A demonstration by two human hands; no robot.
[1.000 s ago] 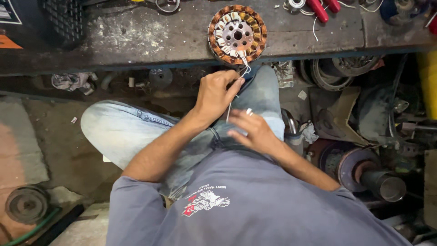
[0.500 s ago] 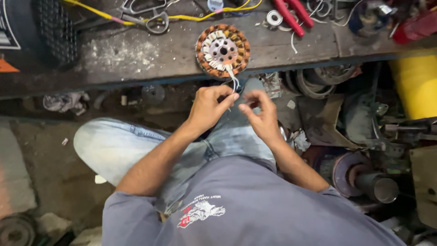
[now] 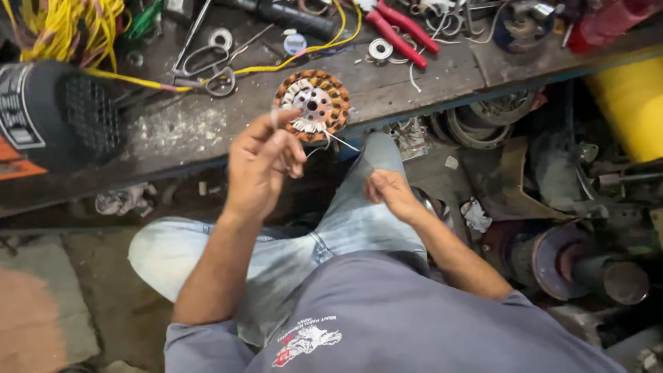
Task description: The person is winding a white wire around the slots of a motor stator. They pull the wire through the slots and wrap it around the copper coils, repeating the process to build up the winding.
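A round motor stator (image 3: 312, 103) with copper windings and white sleeved leads lies at the front edge of the worn wooden bench (image 3: 400, 86). My left hand (image 3: 261, 162) is raised just below and left of it, fingers pinched on a thin white wire (image 3: 342, 141) that runs from the stator. My right hand (image 3: 388, 192) hovers lower over my knee, fingers curled together; the same thin wire seems to reach it, but that is hard to tell.
On the bench lie scissors (image 3: 207, 69), red-handled pliers (image 3: 400, 31), yellow cable (image 3: 62, 27), tape rolls and a black box with a grille (image 3: 52, 114). A yellow drum (image 3: 628, 110) and motor parts (image 3: 573, 259) crowd the floor at right.
My left hand has risen toward the stator and my right hand has drawn down and away from it. The view has shifted, so more of the bench top shows.
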